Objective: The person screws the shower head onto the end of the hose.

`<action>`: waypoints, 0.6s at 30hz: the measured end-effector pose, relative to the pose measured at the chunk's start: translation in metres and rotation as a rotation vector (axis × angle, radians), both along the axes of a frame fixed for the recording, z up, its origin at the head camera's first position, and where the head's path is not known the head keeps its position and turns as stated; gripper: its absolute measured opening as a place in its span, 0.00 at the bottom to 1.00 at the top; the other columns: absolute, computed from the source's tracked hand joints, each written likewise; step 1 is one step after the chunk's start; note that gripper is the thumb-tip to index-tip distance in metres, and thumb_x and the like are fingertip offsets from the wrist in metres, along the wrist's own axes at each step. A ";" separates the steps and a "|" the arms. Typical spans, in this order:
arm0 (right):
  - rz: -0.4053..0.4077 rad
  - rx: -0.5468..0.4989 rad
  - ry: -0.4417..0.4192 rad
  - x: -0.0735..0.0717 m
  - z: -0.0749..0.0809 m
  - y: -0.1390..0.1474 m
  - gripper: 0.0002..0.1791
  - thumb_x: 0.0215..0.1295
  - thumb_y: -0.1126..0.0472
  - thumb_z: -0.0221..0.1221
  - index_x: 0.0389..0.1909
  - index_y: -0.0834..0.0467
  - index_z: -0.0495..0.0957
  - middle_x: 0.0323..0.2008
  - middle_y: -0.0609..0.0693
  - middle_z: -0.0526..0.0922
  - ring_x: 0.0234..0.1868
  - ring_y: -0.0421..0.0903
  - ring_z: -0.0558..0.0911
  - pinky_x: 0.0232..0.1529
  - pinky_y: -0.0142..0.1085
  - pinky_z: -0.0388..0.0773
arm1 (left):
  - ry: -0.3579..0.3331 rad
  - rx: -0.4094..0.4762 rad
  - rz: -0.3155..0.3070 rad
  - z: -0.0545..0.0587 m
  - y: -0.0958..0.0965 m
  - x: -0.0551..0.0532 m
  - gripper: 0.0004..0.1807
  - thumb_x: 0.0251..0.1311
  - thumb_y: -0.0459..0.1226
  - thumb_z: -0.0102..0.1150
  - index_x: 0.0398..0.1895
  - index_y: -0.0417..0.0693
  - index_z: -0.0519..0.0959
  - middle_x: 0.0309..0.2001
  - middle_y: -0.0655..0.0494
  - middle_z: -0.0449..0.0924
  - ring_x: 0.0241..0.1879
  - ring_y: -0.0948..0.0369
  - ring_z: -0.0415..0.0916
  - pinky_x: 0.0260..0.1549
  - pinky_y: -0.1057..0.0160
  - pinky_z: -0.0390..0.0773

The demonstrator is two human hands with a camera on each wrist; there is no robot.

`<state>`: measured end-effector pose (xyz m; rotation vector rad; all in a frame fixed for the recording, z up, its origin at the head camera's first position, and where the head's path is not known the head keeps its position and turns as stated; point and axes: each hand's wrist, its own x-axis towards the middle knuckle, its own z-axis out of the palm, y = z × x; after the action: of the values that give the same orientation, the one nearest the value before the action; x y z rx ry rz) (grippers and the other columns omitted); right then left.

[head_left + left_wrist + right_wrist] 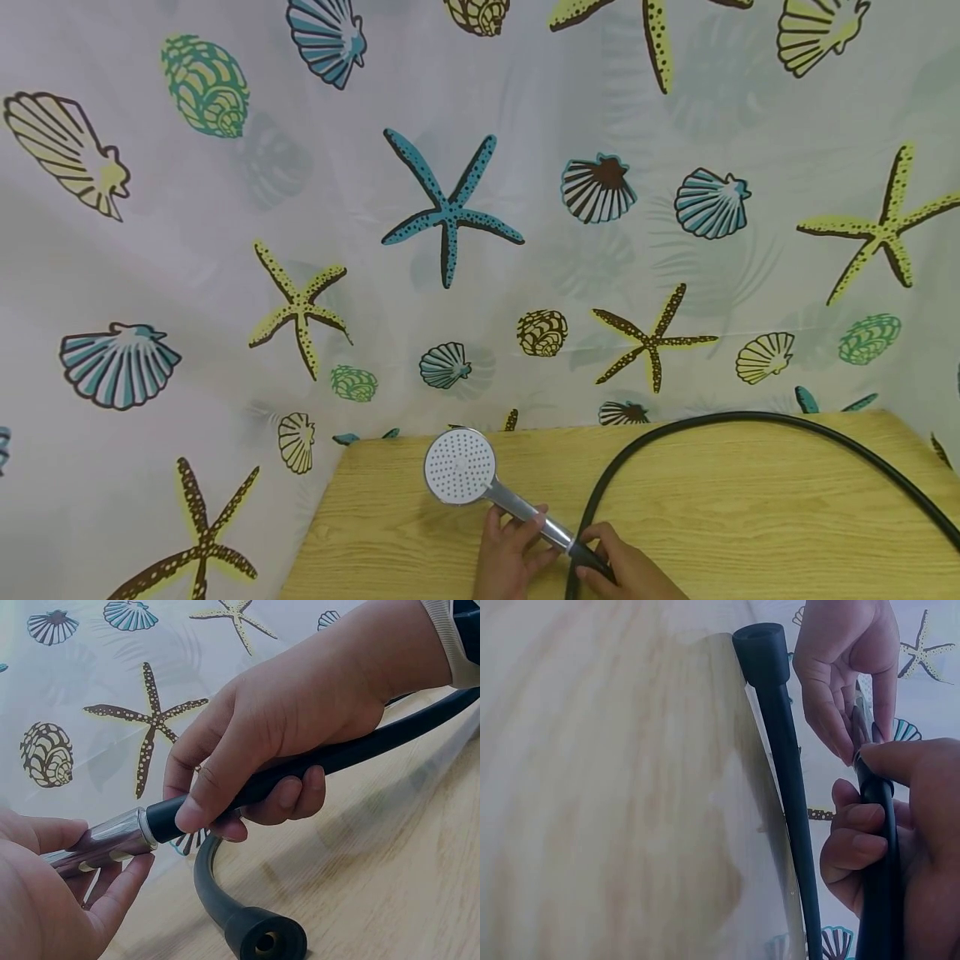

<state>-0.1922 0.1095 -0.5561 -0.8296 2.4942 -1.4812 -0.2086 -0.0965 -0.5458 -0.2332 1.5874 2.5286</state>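
Observation:
A round shower head (460, 465) with a white, dotted spray face and a chrome handle (557, 533) is held above the wooden table, tilted. My left hand (504, 557) pinches the chrome handle between thumb and fingers. Around the black hose (330, 763), right where it meets the handle's base, curls my right hand (633, 571). In the left wrist view the hose end sits flush against the chrome collar (148, 825). A flared black hose end (763, 654) with a brass-coloured centre hangs loose near both hands.
A long stretch of black hose (738, 417) arcs over the light wooden table (390, 533) and runs off to the right. Behind the table hangs a white sheet (517, 275) printed with starfish and seashells, also along the left side.

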 end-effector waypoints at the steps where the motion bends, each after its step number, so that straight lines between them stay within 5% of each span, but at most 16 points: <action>1: 0.001 0.001 0.009 0.000 0.000 0.000 0.22 0.75 0.54 0.56 0.59 0.62 0.64 0.29 0.43 0.75 0.23 0.29 0.72 0.21 0.26 0.76 | 0.000 -0.003 -0.001 0.000 0.000 0.000 0.40 0.64 0.33 0.65 0.72 0.41 0.52 0.60 0.40 0.76 0.56 0.51 0.80 0.52 0.45 0.87; 18: -0.022 0.045 0.050 0.000 0.003 0.000 0.17 0.75 0.54 0.57 0.56 0.58 0.67 0.32 0.43 0.77 0.27 0.29 0.73 0.26 0.26 0.75 | -0.003 -0.001 -0.006 0.001 0.000 0.000 0.38 0.65 0.33 0.64 0.72 0.42 0.52 0.60 0.39 0.76 0.55 0.52 0.81 0.53 0.42 0.86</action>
<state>-0.1925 0.1099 -0.5531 -0.8448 2.5708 -1.4219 -0.2089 -0.0964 -0.5446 -0.2320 1.5861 2.5213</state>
